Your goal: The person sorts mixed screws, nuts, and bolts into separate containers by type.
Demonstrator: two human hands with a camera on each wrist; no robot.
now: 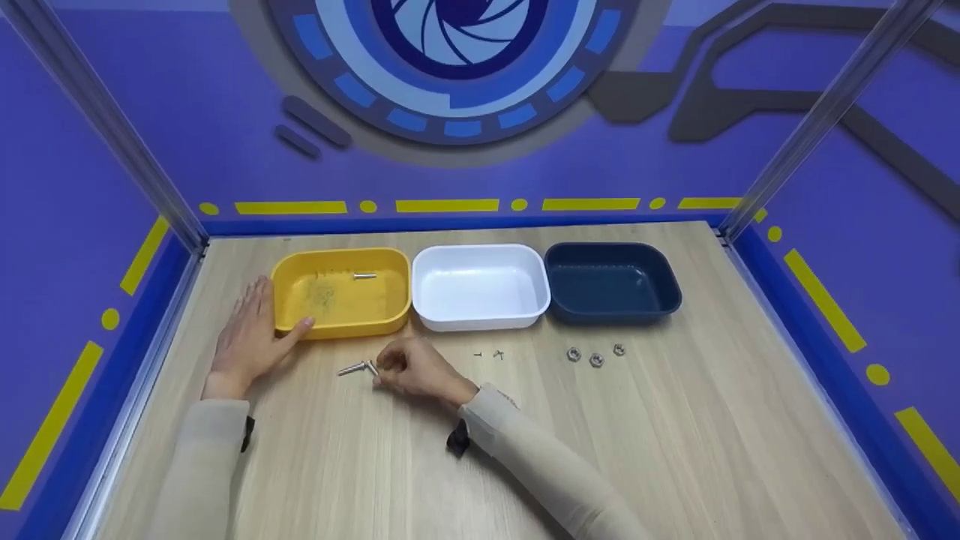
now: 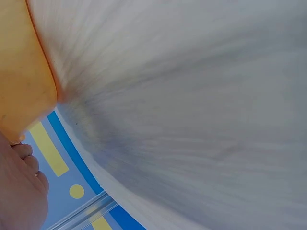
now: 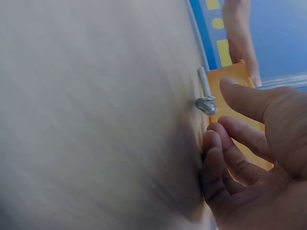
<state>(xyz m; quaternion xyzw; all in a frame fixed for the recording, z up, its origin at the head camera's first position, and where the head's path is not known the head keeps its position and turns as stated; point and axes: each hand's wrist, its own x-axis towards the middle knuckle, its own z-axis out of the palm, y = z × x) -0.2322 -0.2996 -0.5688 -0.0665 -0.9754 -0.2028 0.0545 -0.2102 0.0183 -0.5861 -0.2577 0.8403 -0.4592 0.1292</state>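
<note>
My left hand (image 1: 251, 341) rests against the left side of a yellow tray (image 1: 337, 330), fingers straight along its wall and thumb at the front rim. One bolt (image 1: 364, 276) lies inside that tray, with small dark specks beside it. In front of the tray, two silver bolts (image 1: 351, 369) lie close together on the table. My right hand (image 1: 420, 367) is right at them, fingers bent. In the right wrist view, its thumb (image 3: 235, 91) and index finger stand apart, with a bolt head (image 3: 206, 105) just past the gap.
A white tray (image 1: 480, 324) and a dark blue tray (image 1: 615, 316) stand in a row right of the yellow one. Tiny screws (image 1: 499, 354) lie before the white tray, and three hex nuts (image 1: 596, 360) before the blue one. Purple panels (image 1: 187, 120) enclose the wooden table (image 1: 712, 450).
</note>
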